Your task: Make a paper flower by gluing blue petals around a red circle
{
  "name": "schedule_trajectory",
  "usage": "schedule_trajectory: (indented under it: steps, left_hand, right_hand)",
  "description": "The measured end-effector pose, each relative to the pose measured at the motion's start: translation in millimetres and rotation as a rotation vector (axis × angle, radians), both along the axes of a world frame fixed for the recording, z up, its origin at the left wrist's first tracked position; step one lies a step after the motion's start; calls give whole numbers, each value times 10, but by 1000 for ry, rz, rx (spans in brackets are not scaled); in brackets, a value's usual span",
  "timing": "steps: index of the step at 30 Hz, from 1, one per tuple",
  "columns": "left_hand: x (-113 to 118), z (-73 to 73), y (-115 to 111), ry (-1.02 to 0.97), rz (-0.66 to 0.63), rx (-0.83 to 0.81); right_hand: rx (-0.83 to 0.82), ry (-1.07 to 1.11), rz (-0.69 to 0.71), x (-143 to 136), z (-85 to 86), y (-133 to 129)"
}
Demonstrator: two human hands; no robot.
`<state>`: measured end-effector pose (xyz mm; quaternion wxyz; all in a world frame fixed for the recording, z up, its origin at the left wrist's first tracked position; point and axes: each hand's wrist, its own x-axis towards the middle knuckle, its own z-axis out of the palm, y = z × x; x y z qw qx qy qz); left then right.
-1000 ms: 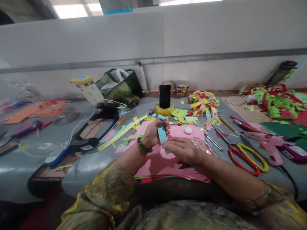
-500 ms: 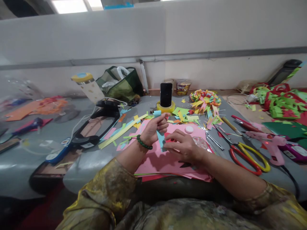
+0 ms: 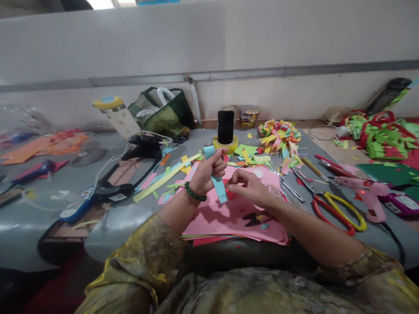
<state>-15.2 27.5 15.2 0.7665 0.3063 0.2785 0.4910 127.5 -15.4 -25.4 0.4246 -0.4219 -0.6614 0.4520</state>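
A light blue paper strip (image 3: 219,192) is gripped in the closed fingers of my left hand (image 3: 209,171), its lower end hanging out below and its upper end showing above the thumb. A green bead bracelet circles that wrist. My right hand (image 3: 250,187) hovers just right of the strip, apart from it, fingers loosely bent with a gap between thumb and forefinger. Beneath both hands lies a stack of pink paper sheets (image 3: 209,222). Small black snips (image 3: 251,219) rest on the stack under my right wrist, beside a white round lid (image 3: 258,174).
Scissors with red and yellow handles (image 3: 347,213) and a pink glue gun (image 3: 371,196) lie at right. Coloured paper scraps (image 3: 247,152) surround a phone (image 3: 225,127) standing in a yellow tape roll. A multicoloured paper bunch (image 3: 281,135) sits behind; a black frame-like device (image 3: 114,192) is left.
My right hand has drawn back and up from the strip's lower end, its fingers more curled. The strip's lower part and the snips show more fully. My left hand still holds the strip.
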Motion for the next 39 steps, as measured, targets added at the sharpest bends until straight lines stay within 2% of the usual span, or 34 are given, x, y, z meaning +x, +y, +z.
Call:
schedule_trajectory:
  steps: [3, 5, 7, 9, 16, 24, 39]
  left_hand:
    - [-4, 10, 35, -3, 51, -52]
    - [6, 3, 36, 1, 56, -55]
    - [23, -6, 25, 6, 52, -50]
    - [37, -12, 12, 8, 53, -46]
    - [42, -34, 18, 3, 48, -50]
    - [34, -37, 37, -31, 30, -91]
    - [2, -51, 96, -66, 34, -107]
  right_hand:
    - [658, -255, -62, 36, 1, -51]
    - [991, -421, -74, 38, 21, -87]
    - [1177, -558, -116, 23, 46, -113]
    - [1270, -653, -141, 1, 59, -125]
    - [1366, -773, -142, -7, 26, -110]
    - [1448, -813, -22, 50, 46, -122]
    - [1479, -820, 8, 63, 26, -130]
